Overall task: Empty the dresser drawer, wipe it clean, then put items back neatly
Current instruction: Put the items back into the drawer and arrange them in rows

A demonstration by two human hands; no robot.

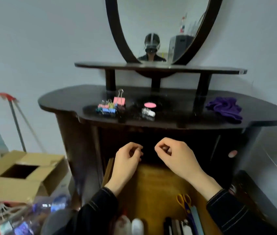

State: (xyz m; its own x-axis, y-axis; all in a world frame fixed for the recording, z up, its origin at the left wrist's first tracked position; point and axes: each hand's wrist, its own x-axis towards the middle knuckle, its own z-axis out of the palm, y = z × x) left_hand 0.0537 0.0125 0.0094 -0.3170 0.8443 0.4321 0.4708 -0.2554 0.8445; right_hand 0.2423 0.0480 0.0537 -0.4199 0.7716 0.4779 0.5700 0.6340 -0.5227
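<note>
Now, both hands hover above the open drawer (151, 184), toward its back end. The left hand (127, 158) and right hand (173, 155) each have their grip curled tight, thumb tip against forefinger, and nothing shows between them (a thread or a hairpin could be there, I cannot tell). The drawer is only part emptied: yellow-handled scissors (183, 200), pens (176, 224) and a white bottle (137, 226) sit at its front end.

Up above the drawer, on the desk (176, 119), lie the binder clips (107, 106), a pink disc (150, 105) and a purple bundle of fabric (224, 108).

The risks: anything tiny in those pinches could slip and vanish into the dark cavity behind the drawer. The clips lie not far from the desk edge above the drawer, so a careless sleeve could sweep them back in. A blind reach to the front could meet the scissor blades.

Hard to read: the front of the drawer is cut off by the frame, the recess behind the hands is black, and the clutter left of the drawer is blurred.
</note>
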